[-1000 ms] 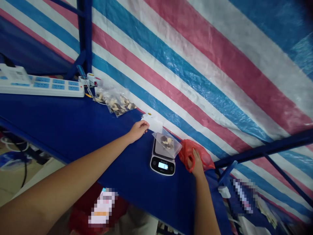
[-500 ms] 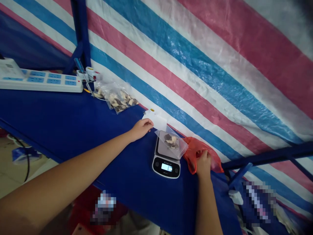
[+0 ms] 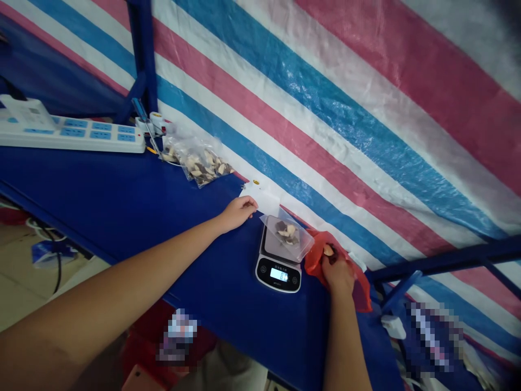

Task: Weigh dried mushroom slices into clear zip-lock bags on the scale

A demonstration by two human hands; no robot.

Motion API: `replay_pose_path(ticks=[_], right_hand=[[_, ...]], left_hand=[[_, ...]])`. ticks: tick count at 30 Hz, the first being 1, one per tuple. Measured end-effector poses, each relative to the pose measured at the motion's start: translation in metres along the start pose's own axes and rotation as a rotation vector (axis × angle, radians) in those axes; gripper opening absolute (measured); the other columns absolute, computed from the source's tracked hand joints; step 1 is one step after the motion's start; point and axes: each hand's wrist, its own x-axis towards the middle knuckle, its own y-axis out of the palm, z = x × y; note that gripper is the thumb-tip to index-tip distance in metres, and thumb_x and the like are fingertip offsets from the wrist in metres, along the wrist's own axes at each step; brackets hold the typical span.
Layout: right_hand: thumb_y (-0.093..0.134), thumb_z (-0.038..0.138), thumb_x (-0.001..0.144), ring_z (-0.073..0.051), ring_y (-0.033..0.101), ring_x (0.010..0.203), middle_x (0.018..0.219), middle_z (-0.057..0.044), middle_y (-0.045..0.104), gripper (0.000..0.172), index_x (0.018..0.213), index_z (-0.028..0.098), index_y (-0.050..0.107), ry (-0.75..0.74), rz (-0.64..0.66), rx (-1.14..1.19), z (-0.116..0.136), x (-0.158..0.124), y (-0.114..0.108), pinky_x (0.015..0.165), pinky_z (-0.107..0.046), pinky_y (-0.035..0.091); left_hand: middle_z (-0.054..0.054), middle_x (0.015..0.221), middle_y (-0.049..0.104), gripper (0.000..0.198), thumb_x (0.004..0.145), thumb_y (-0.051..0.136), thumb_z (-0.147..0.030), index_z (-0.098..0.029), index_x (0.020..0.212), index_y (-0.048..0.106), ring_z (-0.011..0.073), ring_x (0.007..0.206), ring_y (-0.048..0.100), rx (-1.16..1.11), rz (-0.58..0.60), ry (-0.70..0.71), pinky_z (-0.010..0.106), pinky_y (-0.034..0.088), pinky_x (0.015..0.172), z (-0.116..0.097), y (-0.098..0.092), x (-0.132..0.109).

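Note:
My left hand (image 3: 241,212) rests beside white paper (image 3: 264,200), its fingers curled in with nothing visible in them. Right of it, a digital kitchen scale (image 3: 279,275) with a lit display carries a clear plastic bag (image 3: 300,241). Several dark and cream pieces (image 3: 287,232) lie in or on that bag; I cannot tell which. My right hand (image 3: 338,271) reaches into the mouth of a red plastic bag (image 3: 317,255). Its fingers are bent and partly hidden, and a cream piece (image 3: 329,250) shows just beyond them.
Filled clear bags (image 3: 203,163) of similar pieces lie against the striped sheet (image 3: 285,125). A blue-handled screwdriver (image 3: 142,115) leans near a white power strip (image 3: 81,133) at the left. The blue tabletop (image 3: 228,320) ends toward me. A white plug (image 3: 393,327) is at the right.
My right hand has turned and lowered within the red bag, whose mouth now shows a cream piece. My left hand stays by the paper. The view has shifted slightly.

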Motion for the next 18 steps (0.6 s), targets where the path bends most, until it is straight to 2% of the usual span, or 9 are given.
replay_pose_path(ticks=[3, 6, 11, 14, 18], right_hand=[[0.052, 0.046, 0.088, -0.043, 0.067, 0.107, 0.107, -0.029, 0.070, 0.057, 0.125, 0.006, 0.067, 0.094, 0.020, -0.083, -0.002, -0.001, -0.004, 0.091, -0.055, 0.049], [0.054, 0.043, 0.086, -0.045, 0.067, 0.107, 0.107, -0.033, 0.069, 0.053, 0.114, 0.001, 0.070, 0.101, 0.042, -0.095, -0.002, -0.001, -0.006, 0.092, -0.057, 0.048], [0.051, 0.037, 0.087, -0.042, 0.070, 0.103, 0.103, -0.031, 0.071, 0.045, 0.110, 0.003, 0.069, 0.079, 0.064, -0.063, 0.000, -0.004, -0.006, 0.091, -0.054, 0.049], [0.050, 0.040, 0.088, -0.041, 0.070, 0.101, 0.103, -0.031, 0.071, 0.048, 0.113, 0.003, 0.067, 0.098, 0.038, -0.001, -0.001, -0.005, -0.006, 0.088, -0.053, 0.050], [0.044, 0.032, 0.089, -0.039, 0.070, 0.101, 0.103, -0.028, 0.071, 0.041, 0.112, 0.005, 0.065, 0.111, -0.026, 0.121, -0.002, -0.003, -0.013, 0.089, -0.048, 0.050]], left_hand=[[-0.002, 0.069, 0.061, 0.003, 0.078, 0.059, -0.018, -0.018, 0.080, 0.062, 0.0124, 0.061, 0.057, 0.005, -0.001, 0.005, 0.026, 0.045, 0.062, 0.000, 0.000, 0.000], [-0.002, 0.068, 0.060, 0.002, 0.077, 0.060, -0.018, -0.018, 0.079, 0.061, 0.0128, 0.061, 0.057, 0.007, -0.005, 0.007, 0.027, 0.046, 0.064, 0.001, 0.000, 0.001], [-0.002, 0.065, 0.059, 0.004, 0.077, 0.059, -0.018, -0.018, 0.080, 0.062, 0.0134, 0.061, 0.057, 0.035, 0.000, 0.017, 0.027, 0.046, 0.064, 0.002, 0.000, 0.001], [-0.002, 0.065, 0.059, 0.005, 0.078, 0.058, -0.018, -0.018, 0.081, 0.062, 0.0129, 0.061, 0.057, 0.042, -0.002, 0.019, 0.026, 0.045, 0.063, 0.004, 0.000, 0.001], [-0.002, 0.066, 0.060, 0.005, 0.079, 0.058, -0.018, -0.018, 0.081, 0.062, 0.0126, 0.062, 0.057, 0.046, -0.013, 0.032, 0.026, 0.044, 0.062, 0.006, 0.000, 0.002]])
